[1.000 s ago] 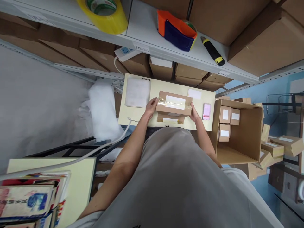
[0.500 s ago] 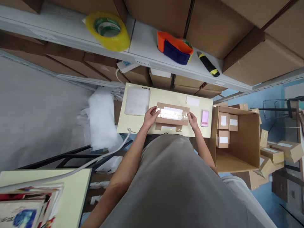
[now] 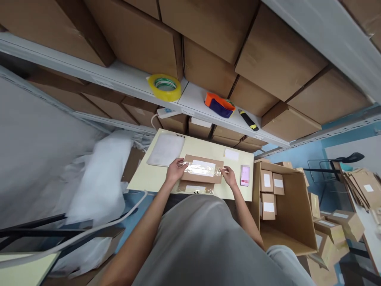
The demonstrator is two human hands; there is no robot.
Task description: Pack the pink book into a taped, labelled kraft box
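A flat brown cardboard parcel with a white label and shiny clear tape across its top lies on the pale yellow table. It rests on a second brown parcel nearer me. My left hand grips the upper parcel's left end, fingers curled over the edge. My right hand pinches its right end at the tape.
A pink phone and a white label lie right of the parcels, a white pad left. A big open carton holds small boxes. On the shelf sit a yellow tape roll, an orange dispenser and a knife.
My head has tilted up and back, so table and parcels look smaller and more shelf boxes show. Both hands stay on the parcel's ends, now lying flatter on the lower one.
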